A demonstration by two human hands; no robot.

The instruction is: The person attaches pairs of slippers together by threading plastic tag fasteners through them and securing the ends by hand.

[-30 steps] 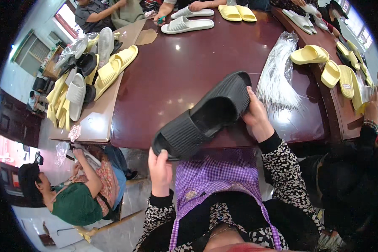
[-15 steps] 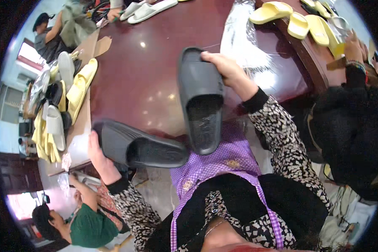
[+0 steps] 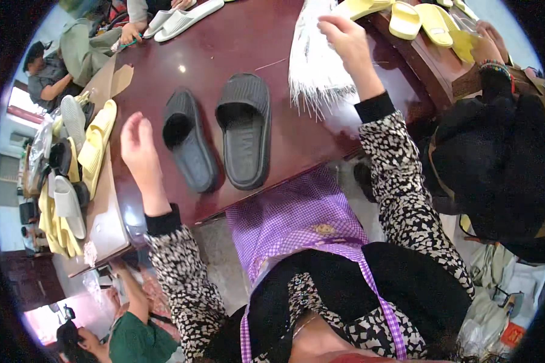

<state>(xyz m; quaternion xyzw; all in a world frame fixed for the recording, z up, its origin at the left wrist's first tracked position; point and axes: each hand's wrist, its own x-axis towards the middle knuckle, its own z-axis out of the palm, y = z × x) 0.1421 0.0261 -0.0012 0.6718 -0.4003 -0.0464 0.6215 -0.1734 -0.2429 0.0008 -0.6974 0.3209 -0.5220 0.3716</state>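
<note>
Both black slippers point(image 3: 246, 134), released, now lie on the table point(image 3: 236, 48); above it, left hand point(image 3: 141, 145) (fingers together) and right hand point(image 3: 346, 45) (fingers loosely bent) hold nothing.

We count two black ribbed slide sandals point(image 3: 246, 134), two pale grey slides point(image 3: 191, 19), one bundle of thin white strands point(image 3: 318, 57), one purple checked apron point(image 3: 293, 221) and at least three yellow slides point(image 3: 404, 20) at upper right; the left-hand footwear heap point(image 3: 94, 148) overlaps too much for us to number.
</note>
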